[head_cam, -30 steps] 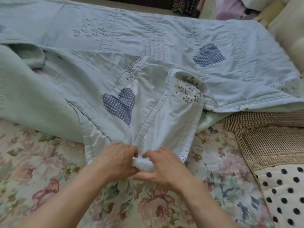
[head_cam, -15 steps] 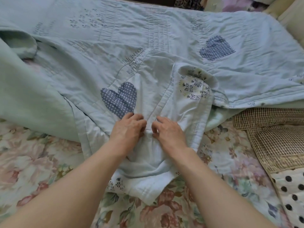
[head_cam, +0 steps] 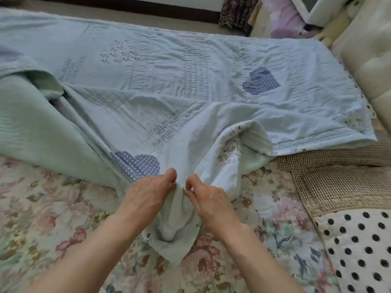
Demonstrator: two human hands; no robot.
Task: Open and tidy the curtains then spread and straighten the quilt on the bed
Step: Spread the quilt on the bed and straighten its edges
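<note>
A pale blue quilt (head_cam: 169, 81) with dotted blue heart patches and printed words lies rumpled across the bed. Its far half is flat; its near edge is bunched and folded toward me, with the green underside showing at the left. My left hand (head_cam: 148, 195) and my right hand (head_cam: 209, 199) sit side by side at the near middle, each pinching the bunched quilt fabric. A loose corner of the quilt hangs down between my wrists. No curtains are in view.
A floral bedsheet (head_cam: 53, 218) covers the near part of the bed. A woven tan pillow (head_cam: 338, 180) and a white polka-dot pillow (head_cam: 359, 250) lie at the right. The cream padded headboard (head_cam: 368, 60) runs along the right edge. Floor and clutter show beyond the far side.
My hands moved from the quilt's bottom corner up along the fabric and now pinch a fold higher up. The corner hangs loose below my wrists, and the view has pulled back.
</note>
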